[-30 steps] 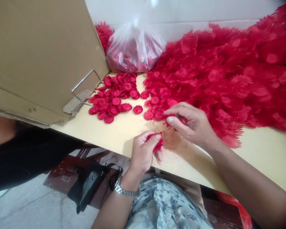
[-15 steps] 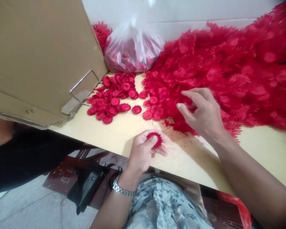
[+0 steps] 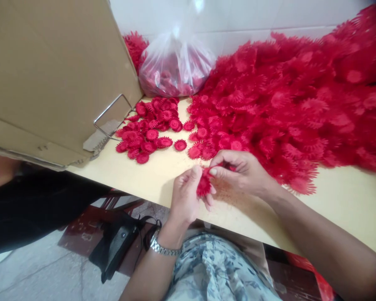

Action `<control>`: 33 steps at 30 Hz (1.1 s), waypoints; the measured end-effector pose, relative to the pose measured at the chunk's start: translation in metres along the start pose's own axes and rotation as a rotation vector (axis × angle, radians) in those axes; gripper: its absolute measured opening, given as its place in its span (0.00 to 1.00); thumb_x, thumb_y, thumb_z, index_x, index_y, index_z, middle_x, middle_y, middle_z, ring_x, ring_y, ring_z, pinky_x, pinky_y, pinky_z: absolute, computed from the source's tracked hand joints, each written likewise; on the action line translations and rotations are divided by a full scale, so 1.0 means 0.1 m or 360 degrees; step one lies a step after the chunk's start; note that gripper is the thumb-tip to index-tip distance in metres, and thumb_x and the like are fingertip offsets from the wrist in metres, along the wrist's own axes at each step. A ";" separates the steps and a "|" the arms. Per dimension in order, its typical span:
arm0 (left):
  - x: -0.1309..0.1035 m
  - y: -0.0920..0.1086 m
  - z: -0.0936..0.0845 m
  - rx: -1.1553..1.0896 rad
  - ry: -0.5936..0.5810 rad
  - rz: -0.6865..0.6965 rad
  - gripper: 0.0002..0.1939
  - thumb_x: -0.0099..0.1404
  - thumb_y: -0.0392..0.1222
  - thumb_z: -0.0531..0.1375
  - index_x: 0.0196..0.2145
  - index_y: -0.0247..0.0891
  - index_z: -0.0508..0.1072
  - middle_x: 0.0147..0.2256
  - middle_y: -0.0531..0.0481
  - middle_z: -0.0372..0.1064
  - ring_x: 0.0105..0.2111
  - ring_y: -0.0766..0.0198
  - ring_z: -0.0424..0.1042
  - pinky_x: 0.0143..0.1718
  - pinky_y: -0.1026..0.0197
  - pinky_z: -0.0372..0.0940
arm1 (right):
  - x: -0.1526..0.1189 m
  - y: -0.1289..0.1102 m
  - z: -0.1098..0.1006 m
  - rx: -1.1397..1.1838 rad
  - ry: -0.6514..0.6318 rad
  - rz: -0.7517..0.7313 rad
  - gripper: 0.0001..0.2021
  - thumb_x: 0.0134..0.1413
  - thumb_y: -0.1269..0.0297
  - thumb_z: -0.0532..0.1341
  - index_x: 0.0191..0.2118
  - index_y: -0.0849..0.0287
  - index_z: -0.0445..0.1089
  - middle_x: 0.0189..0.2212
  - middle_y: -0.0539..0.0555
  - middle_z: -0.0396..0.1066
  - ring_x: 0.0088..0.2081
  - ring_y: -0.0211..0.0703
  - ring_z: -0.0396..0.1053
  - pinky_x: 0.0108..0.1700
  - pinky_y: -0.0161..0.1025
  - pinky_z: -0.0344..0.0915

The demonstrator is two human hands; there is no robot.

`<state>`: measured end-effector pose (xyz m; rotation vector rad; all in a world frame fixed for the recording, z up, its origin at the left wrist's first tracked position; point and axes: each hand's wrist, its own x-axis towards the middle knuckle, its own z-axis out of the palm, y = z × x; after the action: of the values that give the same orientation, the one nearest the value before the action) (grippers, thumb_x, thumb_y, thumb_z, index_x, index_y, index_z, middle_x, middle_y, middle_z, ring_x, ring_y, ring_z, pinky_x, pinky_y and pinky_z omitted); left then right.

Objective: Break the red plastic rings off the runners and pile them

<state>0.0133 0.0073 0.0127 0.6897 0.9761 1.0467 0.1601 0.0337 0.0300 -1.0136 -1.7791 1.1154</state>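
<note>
My left hand is closed round a round red flower piece with a toothed rim, held low over the table. My right hand meets it from the right, thumb and forefinger pinched on red material at the piece's upper edge. Whether that pinched bit is a separate piece, I cannot make out. Behind my hands, a small heap of thick red toothed discs lies to the left. On the right rises a big pile of loose red flower pieces.
A clear plastic bag of red pieces stands against the tiled wall. At left, a cardboard box with a metal wire stand borders the pale table. A person's dark-clothed leg and a black bag are below.
My right hand has come from the big pile down and left to my left hand, its fingers closing into a pinch. The left thumb has shifted up off the middle of the red flower piece.
</note>
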 end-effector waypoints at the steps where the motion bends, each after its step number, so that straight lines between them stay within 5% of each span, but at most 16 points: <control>1: 0.00 0.01 -0.01 -0.0040 -0.0035 -0.0008 0.23 0.56 0.60 0.56 0.29 0.34 0.68 0.18 0.52 0.70 0.11 0.68 0.65 0.10 0.68 0.61 | 0.01 0.01 -0.04 -0.0175 0.0192 -0.0054 0.08 0.56 0.61 0.58 0.29 0.59 0.67 0.21 0.49 0.68 0.23 0.36 0.66 0.26 0.35 0.63; 5: -0.02 0.04 -0.02 -0.0108 -0.0119 -0.0124 0.16 0.53 0.46 0.63 0.36 0.32 0.69 0.26 0.48 0.73 0.20 0.64 0.73 0.22 0.63 0.70 | 0.06 0.13 -0.27 -0.1096 0.0819 -0.0264 0.06 0.53 0.63 0.60 0.36 0.56 0.70 0.36 0.58 0.70 0.37 0.47 0.68 0.34 0.42 0.66; 9: -0.03 0.01 0.01 -0.0065 0.0031 -0.0111 0.12 0.50 0.40 0.64 0.31 0.32 0.68 0.19 0.53 0.69 0.15 0.67 0.69 0.16 0.66 0.66 | 0.08 0.21 -0.33 -0.1372 0.0872 -0.0359 0.10 0.52 0.62 0.60 0.41 0.56 0.70 0.49 0.62 0.64 0.49 0.54 0.64 0.42 0.48 0.67; 14: -0.02 -0.01 0.02 0.0037 0.0041 -0.0081 0.14 0.52 0.47 0.64 0.25 0.34 0.66 0.14 0.55 0.66 0.09 0.69 0.63 0.08 0.69 0.59 | 0.05 0.08 -0.19 -0.0823 0.0453 -0.0393 0.07 0.57 0.63 0.56 0.35 0.57 0.71 0.35 0.57 0.70 0.37 0.43 0.69 0.39 0.41 0.66; 18: -0.02 -0.02 0.01 0.0083 0.0042 -0.0035 0.16 0.53 0.51 0.63 0.26 0.34 0.68 0.13 0.56 0.66 0.08 0.71 0.61 0.07 0.71 0.55 | 0.02 -0.04 -0.05 -0.0294 -0.0071 -0.0278 0.11 0.55 0.59 0.58 0.29 0.61 0.69 0.24 0.51 0.67 0.25 0.35 0.64 0.27 0.34 0.61; 20: -0.01 -0.02 0.01 0.0056 0.0020 -0.0048 0.18 0.53 0.54 0.62 0.25 0.35 0.68 0.13 0.56 0.65 0.08 0.71 0.60 0.06 0.71 0.54 | 0.01 -0.06 -0.02 -0.0186 -0.0163 -0.0211 0.11 0.56 0.61 0.57 0.27 0.61 0.67 0.23 0.50 0.64 0.24 0.34 0.63 0.26 0.33 0.59; 27: -0.02 0.01 -0.02 -0.0126 -0.0095 -0.0053 0.16 0.58 0.51 0.58 0.30 0.33 0.68 0.20 0.50 0.71 0.14 0.66 0.68 0.13 0.66 0.64 | 0.05 0.04 -0.25 -0.0598 0.0588 -0.0147 0.10 0.54 0.65 0.59 0.24 0.59 0.62 0.18 0.46 0.56 0.21 0.32 0.53 0.23 0.33 0.51; 33: -0.03 0.00 -0.04 -0.0166 -0.0096 -0.0072 0.09 0.55 0.36 0.61 0.35 0.32 0.67 0.27 0.47 0.74 0.20 0.66 0.72 0.24 0.64 0.69 | 0.07 0.14 -0.32 -0.0707 0.0628 -0.0104 0.05 0.53 0.67 0.58 0.27 0.59 0.64 0.19 0.46 0.57 0.21 0.32 0.54 0.22 0.32 0.51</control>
<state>0.0092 0.0051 0.0123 0.6077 0.8751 1.0240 0.1896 0.0535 0.0282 -1.3189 -1.7458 0.4381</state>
